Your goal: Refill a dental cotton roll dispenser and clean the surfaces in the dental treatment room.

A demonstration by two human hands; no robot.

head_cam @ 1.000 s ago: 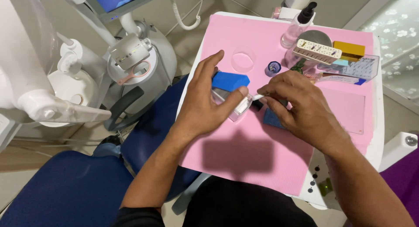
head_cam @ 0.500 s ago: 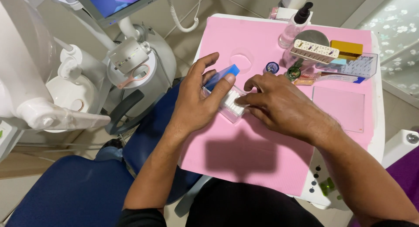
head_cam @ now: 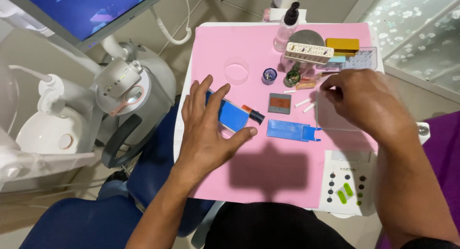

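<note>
Pink mat [head_cam: 268,182] carries a blue case [head_cam: 233,115] near its left edge, under the spread left hand [head_cam: 206,131], fingers apart. Right hand [head_cam: 359,100], near the right edge, pinches the corner of a clear sheet [head_cam: 330,117]; a blue lid [head_cam: 291,130] lies between the hands.

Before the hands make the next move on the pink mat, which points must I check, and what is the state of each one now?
1. Left hand rests flat on the blue case, holding it to the pink mat: ok.
2. Blue lid piece lies apart from the case, free to pick up: ok.
3. Right hand reaches the clear flat plate; whether the fingers pinch anything: cannot tell.
4. White cotton rolls lie loose near the right hand and may be knocked: not ok.
5. Small square block sits clear of both hands: ok.
</note>
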